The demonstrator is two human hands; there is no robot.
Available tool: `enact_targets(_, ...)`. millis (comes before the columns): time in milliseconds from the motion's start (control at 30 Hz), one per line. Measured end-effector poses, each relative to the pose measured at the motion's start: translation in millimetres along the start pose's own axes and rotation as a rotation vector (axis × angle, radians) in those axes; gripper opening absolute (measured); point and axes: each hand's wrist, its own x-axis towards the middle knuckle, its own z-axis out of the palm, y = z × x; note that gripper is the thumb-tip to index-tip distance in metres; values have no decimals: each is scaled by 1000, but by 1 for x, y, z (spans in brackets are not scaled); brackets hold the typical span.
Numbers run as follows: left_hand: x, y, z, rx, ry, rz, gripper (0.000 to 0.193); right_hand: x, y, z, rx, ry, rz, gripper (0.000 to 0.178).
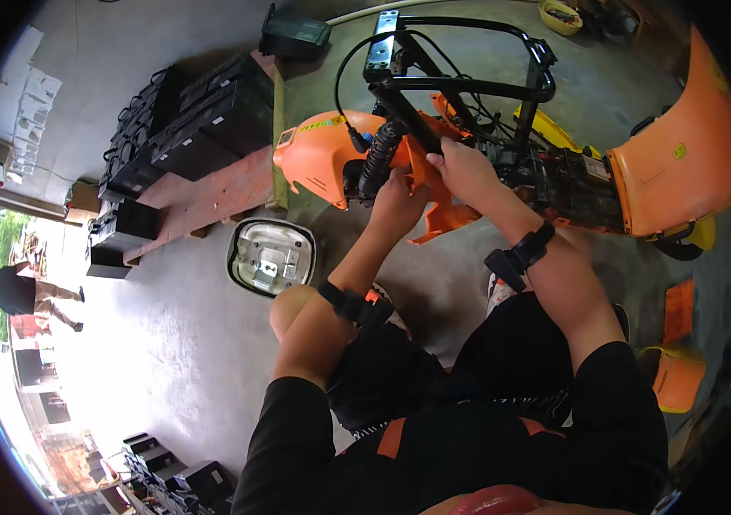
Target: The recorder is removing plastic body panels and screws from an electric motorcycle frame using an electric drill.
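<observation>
Ahead of me stands a partly stripped vehicle with a black tubular frame and orange plastic bodywork. My left hand is closed beside a black coil-spring shock absorber, its fingertips tucked against an orange plastic panel. Close by on the right, my right hand is closed at the lower end of a slanting frame tube, touching the same panel area. What either hand pinches is hidden by the fingers. Black cables loop over the frame. A larger orange body panel covers the vehicle's right end.
A black-rimmed, pale-lined seat shell lies on the floor to the left. Black batteries or cases line a reddish wooden pallet. Orange pieces lie at right. Someone walks by the doorway at far left.
</observation>
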Motion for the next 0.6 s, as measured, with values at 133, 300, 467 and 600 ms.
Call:
enact_targets(133,26,-1,12,74,-143,-63,35,-1,4,3,-6,9,-15,38)
enact_targets(300,14,-22,22,112,-171,43,29,-2,14,7,-34,59,-82,36)
enact_targets(467,3,-35,21,451,-197,345,30,-1,14,4,-28,33,-61,32)
enact_targets(600,-38,-19,27,691,-454,403,23,-1,8,1,-38,8,20,30)
